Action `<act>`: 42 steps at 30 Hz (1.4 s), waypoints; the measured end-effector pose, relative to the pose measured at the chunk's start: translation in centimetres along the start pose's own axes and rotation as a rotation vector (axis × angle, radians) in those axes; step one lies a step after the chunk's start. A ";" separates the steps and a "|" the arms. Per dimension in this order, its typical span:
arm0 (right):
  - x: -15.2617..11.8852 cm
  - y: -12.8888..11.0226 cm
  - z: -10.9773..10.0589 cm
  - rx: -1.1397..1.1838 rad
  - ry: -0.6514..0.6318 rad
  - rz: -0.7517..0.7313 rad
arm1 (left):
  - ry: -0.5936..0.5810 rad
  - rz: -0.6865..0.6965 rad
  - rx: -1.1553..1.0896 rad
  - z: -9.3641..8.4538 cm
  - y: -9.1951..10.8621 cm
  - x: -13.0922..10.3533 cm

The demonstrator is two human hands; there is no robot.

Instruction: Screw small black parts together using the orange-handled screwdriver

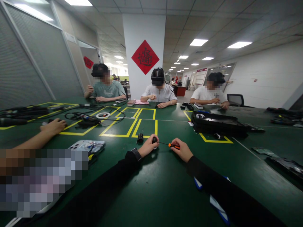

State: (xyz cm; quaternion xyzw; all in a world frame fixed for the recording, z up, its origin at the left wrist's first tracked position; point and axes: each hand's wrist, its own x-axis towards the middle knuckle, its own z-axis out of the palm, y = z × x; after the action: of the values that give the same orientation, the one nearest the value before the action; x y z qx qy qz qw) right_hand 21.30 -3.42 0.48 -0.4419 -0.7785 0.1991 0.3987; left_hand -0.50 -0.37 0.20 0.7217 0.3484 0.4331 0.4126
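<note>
My left hand [148, 147] is closed around a small black part [154, 139], its fingers pressed on the sides. An orange and black screwdriver [174, 146] is gripped in my right hand [182, 150], its thin shaft pointing left toward the black part. Whether the tip touches the part is too small to tell. Just left of my left hand, a black cylindrical piece [140, 138] stands on the green table [151, 195].
A black open case [217, 124] lies at the right. Cables [82, 116] and a white ring [103, 115] are at the left, near another person's hand [54, 126]. A phone [86, 145] lies closer. Three people sit across the table. Blue and white pieces [219, 208] lie by my right sleeve.
</note>
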 end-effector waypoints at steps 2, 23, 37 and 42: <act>0.0 0.0 0.0 0.024 -0.008 0.001 | -0.006 -0.003 -0.016 0.0 0.1 -0.1; -0.3 -0.2 -0.4 0.048 -0.049 -0.027 | 0.023 0.008 -0.020 0.1 0.6 -0.1; 0.0 -0.1 -0.2 -0.190 -0.067 -0.062 | 0.041 -0.031 -0.080 0.1 0.6 -0.1; -0.3 -0.2 0.1 -0.171 -0.046 -0.006 | 0.049 -0.062 -0.114 0.2 0.3 0.0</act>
State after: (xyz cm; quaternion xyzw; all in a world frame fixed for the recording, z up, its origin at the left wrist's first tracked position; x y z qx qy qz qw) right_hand 21.25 -3.73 0.42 -0.4671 -0.8029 0.1408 0.3424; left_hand -0.30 -0.56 0.42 0.6751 0.3553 0.4566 0.4577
